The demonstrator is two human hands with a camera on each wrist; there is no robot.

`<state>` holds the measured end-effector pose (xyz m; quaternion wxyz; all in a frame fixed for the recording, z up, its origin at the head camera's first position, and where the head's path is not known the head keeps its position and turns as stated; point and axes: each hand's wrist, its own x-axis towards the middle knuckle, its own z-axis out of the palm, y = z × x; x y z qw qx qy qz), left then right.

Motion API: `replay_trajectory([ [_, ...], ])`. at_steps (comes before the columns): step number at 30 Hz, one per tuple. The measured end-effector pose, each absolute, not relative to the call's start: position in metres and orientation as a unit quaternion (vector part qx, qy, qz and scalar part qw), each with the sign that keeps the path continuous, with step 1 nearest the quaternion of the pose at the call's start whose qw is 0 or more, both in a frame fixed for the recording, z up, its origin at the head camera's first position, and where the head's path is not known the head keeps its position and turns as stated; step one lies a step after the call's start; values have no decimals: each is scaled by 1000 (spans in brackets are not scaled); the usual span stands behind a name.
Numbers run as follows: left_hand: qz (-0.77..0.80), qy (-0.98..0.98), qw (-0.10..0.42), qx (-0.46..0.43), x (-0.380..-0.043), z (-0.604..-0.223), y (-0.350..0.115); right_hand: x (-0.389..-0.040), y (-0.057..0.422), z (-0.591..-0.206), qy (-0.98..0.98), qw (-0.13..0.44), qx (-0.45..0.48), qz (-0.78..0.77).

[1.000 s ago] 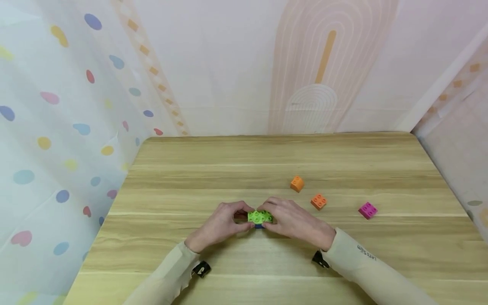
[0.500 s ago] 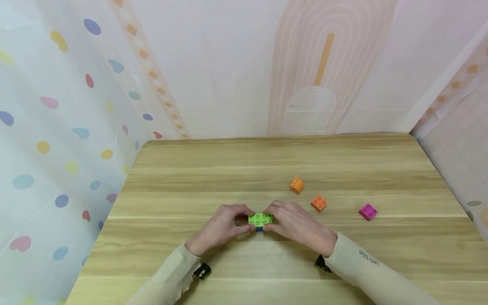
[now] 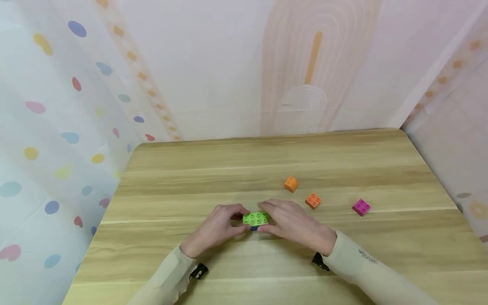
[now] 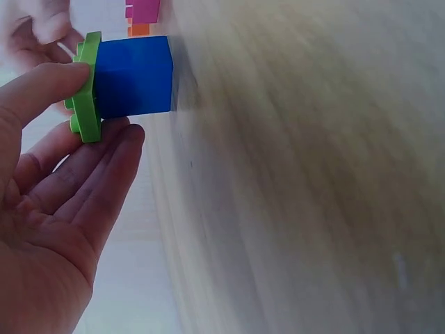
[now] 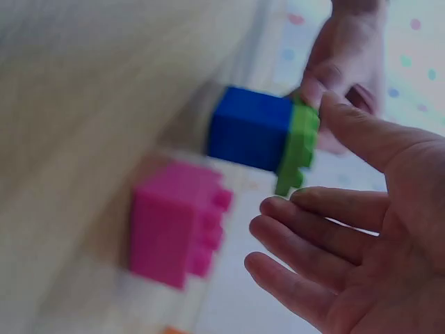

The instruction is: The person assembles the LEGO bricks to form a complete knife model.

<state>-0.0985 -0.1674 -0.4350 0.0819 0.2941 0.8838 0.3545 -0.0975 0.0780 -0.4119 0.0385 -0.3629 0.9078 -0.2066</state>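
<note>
A thin lime-green toy brick (image 3: 256, 218) with several studs sits on top of a blue brick (image 4: 135, 76), which stands on the table. The green brick sticks out past the blue one's sides. My left hand (image 3: 219, 226) pinches the green brick at its left end, thumb on the near side and fingers on the far side. Around the right end is my right hand (image 3: 295, 220), its thumb and fingers spread. In the right wrist view, that hand's fingers (image 5: 306, 257) are apart from the green brick; whether the thumb touches it, I cannot tell.
To the right lie an orange sloped brick (image 3: 291, 184), a square orange brick (image 3: 313, 201) and a magenta brick (image 3: 361, 207). Patterned curtains (image 3: 213, 72) hang behind and beside the wooden table (image 3: 183, 169).
My right hand's fingers have loosened from the green brick's right end and moved slightly away. The left hand keeps its pinch. The head view has shifted a little.
</note>
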Motion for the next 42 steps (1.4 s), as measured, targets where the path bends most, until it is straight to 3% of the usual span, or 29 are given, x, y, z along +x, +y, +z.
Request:
replay_trajectory([
  [7, 351, 889, 81, 284, -98, -438, -168, -98, 108, -403, 921, 42, -305, -240],
  [13, 348, 893, 80, 274, -97, -440, -167, -94, 130, -413, 921, 31, -314, -227],
  [27, 351, 893, 77, 269, -97, -442, -167, -89, 130, -432, 916, 61, -368, -150],
  [34, 349, 891, 70, 284, -97, -441, -164, -87, 135, -426, 920, 63, -337, -188],
  [42, 356, 885, 76, 290, -95, -440, -158, -86, 140, -416, 921, 15, -331, -205],
])
